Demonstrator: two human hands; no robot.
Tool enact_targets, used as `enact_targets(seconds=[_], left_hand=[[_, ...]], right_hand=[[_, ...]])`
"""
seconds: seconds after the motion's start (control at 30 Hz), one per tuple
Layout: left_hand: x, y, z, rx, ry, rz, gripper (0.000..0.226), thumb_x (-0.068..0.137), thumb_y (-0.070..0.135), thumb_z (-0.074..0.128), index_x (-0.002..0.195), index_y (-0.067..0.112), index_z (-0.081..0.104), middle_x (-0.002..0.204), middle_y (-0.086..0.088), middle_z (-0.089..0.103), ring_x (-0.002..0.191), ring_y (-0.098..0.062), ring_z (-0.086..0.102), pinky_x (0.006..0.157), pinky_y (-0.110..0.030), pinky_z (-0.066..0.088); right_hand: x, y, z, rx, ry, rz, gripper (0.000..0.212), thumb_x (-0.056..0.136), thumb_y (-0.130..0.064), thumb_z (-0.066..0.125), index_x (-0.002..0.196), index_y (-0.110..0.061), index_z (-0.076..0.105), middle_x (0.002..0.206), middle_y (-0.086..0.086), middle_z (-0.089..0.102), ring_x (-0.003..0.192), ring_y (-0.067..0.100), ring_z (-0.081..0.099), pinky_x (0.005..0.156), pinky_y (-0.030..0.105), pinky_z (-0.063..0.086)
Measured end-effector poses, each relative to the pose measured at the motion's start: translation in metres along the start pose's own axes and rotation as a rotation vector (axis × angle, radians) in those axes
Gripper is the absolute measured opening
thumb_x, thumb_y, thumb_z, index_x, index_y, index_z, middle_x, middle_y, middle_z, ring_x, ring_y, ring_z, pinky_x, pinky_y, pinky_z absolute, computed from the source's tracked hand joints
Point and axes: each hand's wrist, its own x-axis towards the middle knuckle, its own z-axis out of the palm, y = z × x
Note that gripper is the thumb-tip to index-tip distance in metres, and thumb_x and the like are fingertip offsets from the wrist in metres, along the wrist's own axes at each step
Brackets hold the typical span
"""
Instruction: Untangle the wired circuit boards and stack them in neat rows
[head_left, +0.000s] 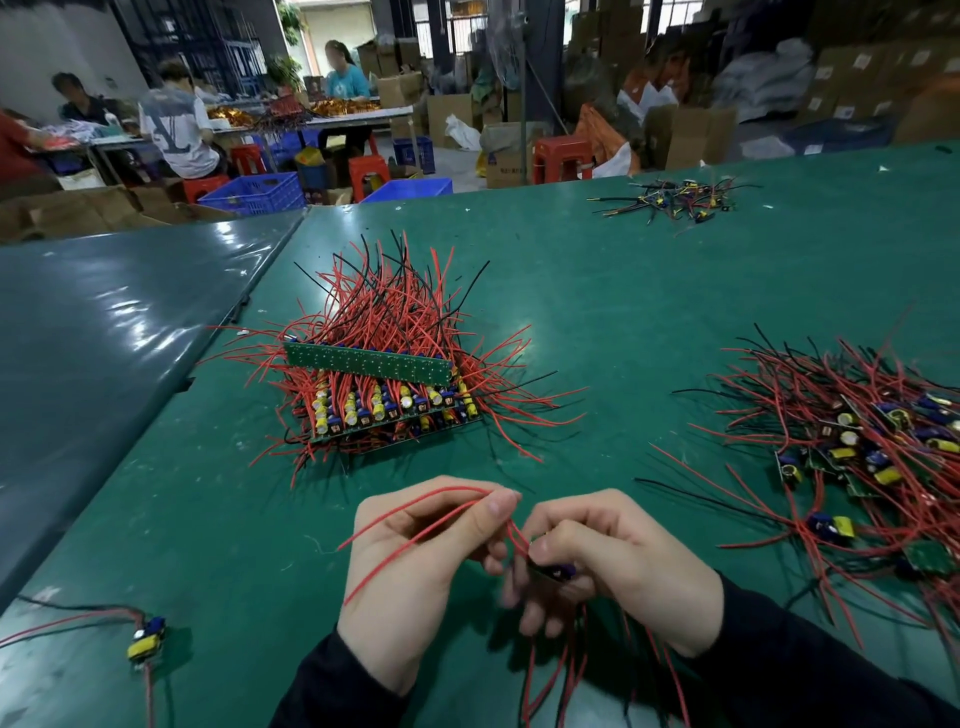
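Both hands work low at centre. Right hand (618, 564) grips a small circuit board (555, 570) between thumb and curled fingers; most of it is hidden, so its long axis cannot be told. Left hand (415, 566) pinches its red wires (415, 525), which run toward 8 o'clock. At 12 o'clock the stacked boards (384, 400) lie in rows running left to right. At 3 o'clock sprawls the tangled pile (857, 452).

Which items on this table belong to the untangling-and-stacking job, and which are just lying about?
Job: board with red wires in left hand and right hand; stacked rows; tangled pile.
Lying about: lone board; far wire scraps; blue crates.
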Motion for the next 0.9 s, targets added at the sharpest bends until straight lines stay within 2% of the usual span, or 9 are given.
enact_targets(seconds=[0.07, 0.23, 0.33, 0.5, 0.6, 0.63, 0.7, 0.8, 0.9], left_hand=[[0.000, -0.001, 0.000, -0.007, -0.003, 0.027, 0.016, 0.064, 0.024, 0.078, 0.072, 0.010, 0.075, 0.053, -0.009, 0.064, 0.047, -0.014, 0.057, 0.047, -0.020, 0.045], [0.001, 0.002, -0.001, -0.036, -0.051, 0.100, 0.020, 0.065, 0.023, 0.077, 0.070, 0.004, 0.073, 0.053, -0.009, 0.062, 0.048, -0.017, 0.053, 0.048, -0.021, 0.044], [0.000, 0.002, -0.002, -0.059, -0.089, 0.080, 0.029, 0.064, 0.032, 0.076, 0.072, 0.004, 0.072, 0.053, -0.008, 0.060, 0.049, -0.017, 0.052, 0.050, -0.020, 0.043], [0.001, 0.001, -0.002, -0.154, -0.135, 0.030, 0.030, 0.066, 0.033, 0.076, 0.071, 0.003, 0.072, 0.055, -0.009, 0.058, 0.050, -0.017, 0.050, 0.050, -0.019, 0.043], [0.002, 0.002, -0.001, -0.151, -0.105, 0.024, 0.031, 0.066, 0.034, 0.081, 0.068, 0.003, 0.073, 0.055, -0.008, 0.057, 0.047, -0.016, 0.050, 0.047, -0.019, 0.042], [0.003, 0.002, -0.001, -0.147, -0.098, 0.014, 0.029, 0.066, 0.031, 0.080, 0.068, 0.003, 0.073, 0.055, -0.008, 0.057, 0.047, -0.015, 0.051, 0.046, -0.019, 0.042], [0.003, 0.002, -0.001, -0.146, -0.113, -0.010, 0.026, 0.061, 0.024, 0.082, 0.069, 0.000, 0.073, 0.053, -0.009, 0.057, 0.046, -0.015, 0.051, 0.044, -0.019, 0.042], [0.002, 0.000, 0.000, -0.175, -0.133, -0.058, 0.030, 0.064, 0.025, 0.073, 0.071, -0.004, 0.070, 0.054, -0.011, 0.057, 0.044, -0.016, 0.052, 0.042, -0.020, 0.042], [0.000, 0.000, 0.001, -0.169, -0.153, -0.060, 0.023, 0.067, 0.019, 0.071, 0.072, -0.003, 0.070, 0.056, -0.012, 0.059, 0.045, -0.017, 0.052, 0.042, -0.021, 0.042]], right_hand=[[0.000, -0.001, 0.000, -0.004, -0.004, -0.006, 0.018, 0.075, -0.014, 0.050, 0.071, -0.012, 0.067, 0.069, 0.010, 0.068, 0.051, 0.021, 0.063, 0.047, 0.024, 0.048], [-0.001, 0.001, 0.000, -0.035, 0.008, -0.053, 0.021, 0.084, -0.026, 0.052, 0.072, -0.020, 0.067, 0.049, 0.004, 0.056, 0.036, 0.014, 0.052, 0.040, 0.018, 0.040], [-0.002, 0.000, 0.001, -0.075, 0.020, -0.114, 0.021, 0.087, -0.025, 0.051, 0.071, -0.020, 0.064, 0.051, 0.002, 0.056, 0.039, 0.012, 0.053, 0.040, 0.018, 0.038], [-0.003, 0.003, -0.001, -0.190, 0.053, -0.152, 0.027, 0.088, -0.025, 0.051, 0.080, 0.000, 0.058, 0.054, -0.002, 0.057, 0.043, 0.010, 0.055, 0.041, 0.019, 0.039], [-0.004, 0.004, 0.000, -0.237, 0.041, -0.179, 0.020, 0.088, -0.027, 0.054, 0.080, -0.011, 0.063, 0.053, -0.004, 0.055, 0.044, 0.010, 0.053, 0.043, 0.019, 0.040], [-0.004, 0.004, 0.000, -0.245, 0.029, -0.185, 0.016, 0.088, -0.027, 0.055, 0.079, -0.019, 0.065, 0.054, -0.004, 0.055, 0.045, 0.010, 0.053, 0.043, 0.019, 0.040], [-0.004, 0.006, 0.000, -0.273, 0.027, -0.190, 0.015, 0.089, -0.026, 0.055, 0.076, -0.025, 0.064, 0.055, -0.004, 0.055, 0.045, 0.010, 0.053, 0.044, 0.020, 0.040], [-0.002, 0.011, -0.002, -0.381, 0.097, -0.203, 0.019, 0.089, -0.026, 0.053, 0.073, -0.016, 0.059, 0.053, 0.000, 0.053, 0.042, 0.011, 0.051, 0.043, 0.024, 0.039], [-0.001, 0.016, -0.003, -0.441, 0.117, -0.234, 0.026, 0.090, -0.025, 0.050, 0.076, -0.004, 0.058, 0.058, 0.019, 0.054, 0.040, 0.012, 0.048, 0.042, 0.025, 0.037]])
